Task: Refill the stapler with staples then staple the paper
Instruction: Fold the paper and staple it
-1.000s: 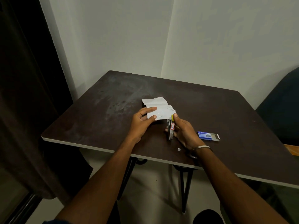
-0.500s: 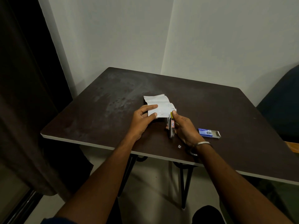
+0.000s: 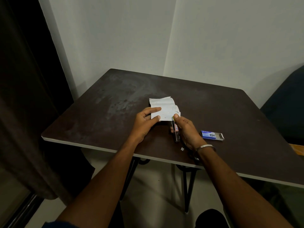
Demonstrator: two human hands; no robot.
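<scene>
Right hand (image 3: 185, 130) grips the stapler (image 3: 176, 131), its thumb pressing on the front end where the nose meets the near right corner of the paper (image 3: 164, 108). Left hand (image 3: 145, 121) pinches the paper's near left edge between thumb and fingers, holding it just above the dark table (image 3: 230, 112). An open blue box of staples (image 3: 211, 135) lies on the table just right of the right wrist, and a small white scrap (image 3: 182, 149) sits near the table's front edge.

Judging by this, the refill seems finished and the stapling is under way. Whether the corner sits fully inside the stapler's mouth is hidden by the thumb, so the main risk is a staple that catches only the very edge, or misses some of the layers, if the crumpled sheets slide apart under the press. A one-sided pinch on the left could let the paper twist as the stapler closes. Pressing unevenly may also bend the staple or jam it.
</scene>
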